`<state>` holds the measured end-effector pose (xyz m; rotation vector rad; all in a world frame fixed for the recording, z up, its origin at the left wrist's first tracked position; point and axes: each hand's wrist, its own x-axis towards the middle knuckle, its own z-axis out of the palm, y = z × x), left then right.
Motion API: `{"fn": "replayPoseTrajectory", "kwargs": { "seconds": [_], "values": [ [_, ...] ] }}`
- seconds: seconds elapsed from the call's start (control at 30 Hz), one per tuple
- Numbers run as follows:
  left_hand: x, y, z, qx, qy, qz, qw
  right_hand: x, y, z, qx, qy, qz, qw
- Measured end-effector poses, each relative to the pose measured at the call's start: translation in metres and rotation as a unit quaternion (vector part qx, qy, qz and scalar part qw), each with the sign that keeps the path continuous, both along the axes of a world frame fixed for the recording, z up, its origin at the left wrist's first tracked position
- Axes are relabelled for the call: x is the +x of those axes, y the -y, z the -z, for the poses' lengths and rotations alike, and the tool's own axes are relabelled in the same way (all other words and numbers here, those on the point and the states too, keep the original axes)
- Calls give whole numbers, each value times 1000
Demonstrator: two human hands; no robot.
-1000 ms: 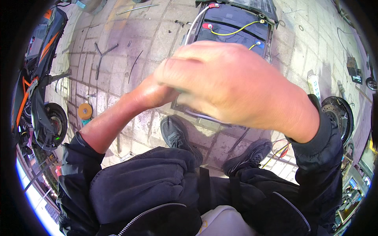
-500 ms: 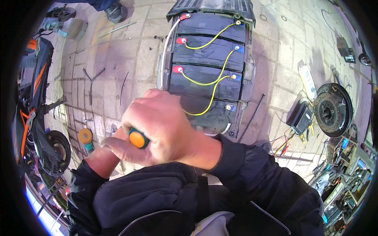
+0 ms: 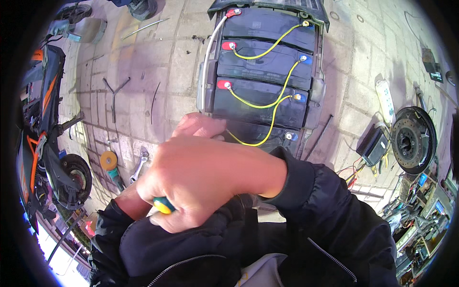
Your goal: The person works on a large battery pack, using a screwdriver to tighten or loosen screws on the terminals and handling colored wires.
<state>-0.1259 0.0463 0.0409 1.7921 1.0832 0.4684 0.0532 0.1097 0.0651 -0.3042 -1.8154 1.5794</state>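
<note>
My right hand (image 3: 210, 174) is closed around a screwdriver-like handle (image 3: 164, 205), green with a yellow end, low in front of my body; its shaft is hidden. Beyond it, partly covered, my left hand (image 3: 198, 125) has its fingers bent at the near left corner of the battery pack (image 3: 260, 103). What those fingers hold is hidden. Several dark batteries sit in a row in the pack, joined by yellow-green cables (image 3: 267, 51) between red and blue terminals. A white cable (image 3: 206, 67) runs down the pack's left side.
Left on the paving lie an angle grinder (image 3: 111, 167), a combination spanner (image 3: 139, 166) and a Y-shaped wrench (image 3: 114, 98). A motorcycle (image 3: 48, 138) stands far left. On the right are a power strip (image 3: 384, 101), a black device (image 3: 374, 146) and a wheel hub with brake disc (image 3: 408, 139).
My right hand has come closer to my body with the handle, which has tilted. The left hand's fingers now show beyond it. The view has shifted slightly, so the pack appears further right.
</note>
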Motion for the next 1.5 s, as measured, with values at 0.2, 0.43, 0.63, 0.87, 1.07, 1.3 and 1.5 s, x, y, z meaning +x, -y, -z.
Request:
{"fn": "replayPoseTrajectory", "kwargs": {
  "seconds": [0.2,0.43,0.63,0.87,1.07,1.3,1.5],
  "values": [
    [4,-2,18,-2,16,-13,1000,-17,27,22,116,-3,382,917],
    [10,-15,58,-8,56,-67,996,-12,42,63,114,59,470,873],
    [13,-20,73,-6,67,-75,995,-5,46,69,137,95,486,858],
    [5,-31,88,-73,123,-115,983,-5,51,80,91,82,492,862],
    [9,-32,86,91,39,-32,995,-1,55,89,92,37,479,872],
    [32,-39,66,184,7,38,982,8,55,91,115,39,509,852],
    [20,-37,88,122,59,-31,990,4,52,93,104,4,510,854]
  ]
}}
